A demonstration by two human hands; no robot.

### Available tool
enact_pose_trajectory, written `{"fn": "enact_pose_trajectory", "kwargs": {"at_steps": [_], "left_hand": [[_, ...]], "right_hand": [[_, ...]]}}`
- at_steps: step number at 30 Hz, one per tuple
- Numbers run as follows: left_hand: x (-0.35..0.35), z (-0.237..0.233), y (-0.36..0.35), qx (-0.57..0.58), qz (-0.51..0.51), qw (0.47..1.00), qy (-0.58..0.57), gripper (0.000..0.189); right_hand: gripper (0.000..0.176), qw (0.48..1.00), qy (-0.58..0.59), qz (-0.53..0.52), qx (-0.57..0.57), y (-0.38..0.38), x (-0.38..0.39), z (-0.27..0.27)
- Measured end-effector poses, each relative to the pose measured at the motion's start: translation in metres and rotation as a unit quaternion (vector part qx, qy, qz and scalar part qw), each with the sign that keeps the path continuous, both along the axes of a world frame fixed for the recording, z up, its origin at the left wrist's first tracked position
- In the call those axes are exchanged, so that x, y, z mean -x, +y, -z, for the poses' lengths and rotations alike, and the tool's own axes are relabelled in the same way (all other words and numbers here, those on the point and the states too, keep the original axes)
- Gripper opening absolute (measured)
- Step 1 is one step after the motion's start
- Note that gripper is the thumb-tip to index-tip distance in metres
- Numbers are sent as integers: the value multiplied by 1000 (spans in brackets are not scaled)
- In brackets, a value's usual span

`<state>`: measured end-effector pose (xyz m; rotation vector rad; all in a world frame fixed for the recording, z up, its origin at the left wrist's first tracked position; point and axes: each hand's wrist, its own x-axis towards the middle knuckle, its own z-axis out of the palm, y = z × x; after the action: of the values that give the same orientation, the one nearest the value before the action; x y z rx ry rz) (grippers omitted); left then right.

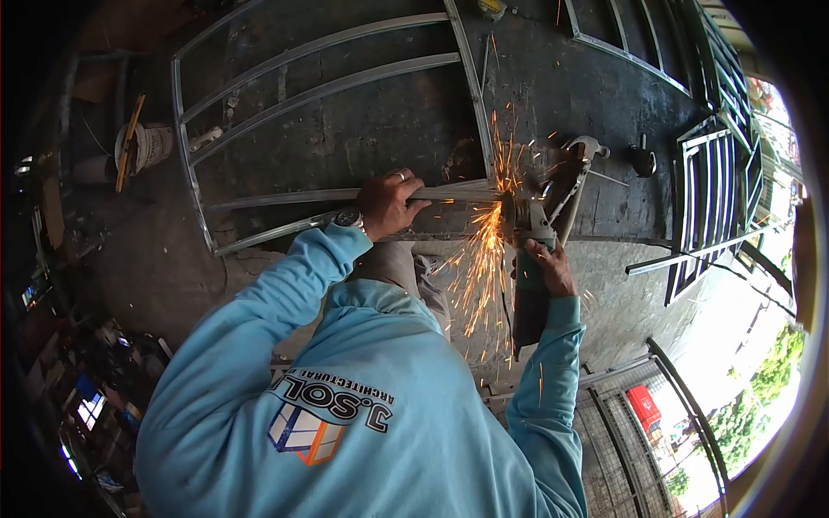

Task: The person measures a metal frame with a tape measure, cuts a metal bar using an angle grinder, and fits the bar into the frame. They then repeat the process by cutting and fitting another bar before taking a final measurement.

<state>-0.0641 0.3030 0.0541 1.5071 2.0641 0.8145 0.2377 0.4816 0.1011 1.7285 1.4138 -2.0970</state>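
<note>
My right hand (pixel 553 266) is closed around an angle grinder (pixel 530 281) with a teal body. Its disc meets the right end of a metal bar (pixel 462 196), and orange sparks (pixel 489 250) spray up and down from the contact. My left hand (pixel 391 204), with a ring and a wristwatch (pixel 349 218), grips the same bar to the left of the disc. The bar lies along the near part of a welded metal frame (pixel 324 41) on the dark work surface. Sparks and the grinder head hide the exact cutting point.
A hammer (pixel 585 147) lies beyond the grinder. A yellow tape measure (pixel 492 9) is at the top edge. A bucket (pixel 157 145) with a wooden stick stands left. Slatted metal frames (pixel 710 203) are at the right, a red box (pixel 643 406) at lower right.
</note>
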Motion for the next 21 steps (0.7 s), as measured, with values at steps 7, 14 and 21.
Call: {"fn": "enact_pose_trajectory", "kwargs": {"at_steps": [7,14,21], "left_hand": [[0,-1,0,-5,-5,1000,12,30],[-1,2,-1,-6,-4,1000,14,32],[0,-1,-1,-3,5,1000,12,32]], "right_hand": [[60,998,30,12,53,7,19,-20],[60,997,33,15,63,12,14,-10],[60,996,27,35,77,4,11,-7]]}}
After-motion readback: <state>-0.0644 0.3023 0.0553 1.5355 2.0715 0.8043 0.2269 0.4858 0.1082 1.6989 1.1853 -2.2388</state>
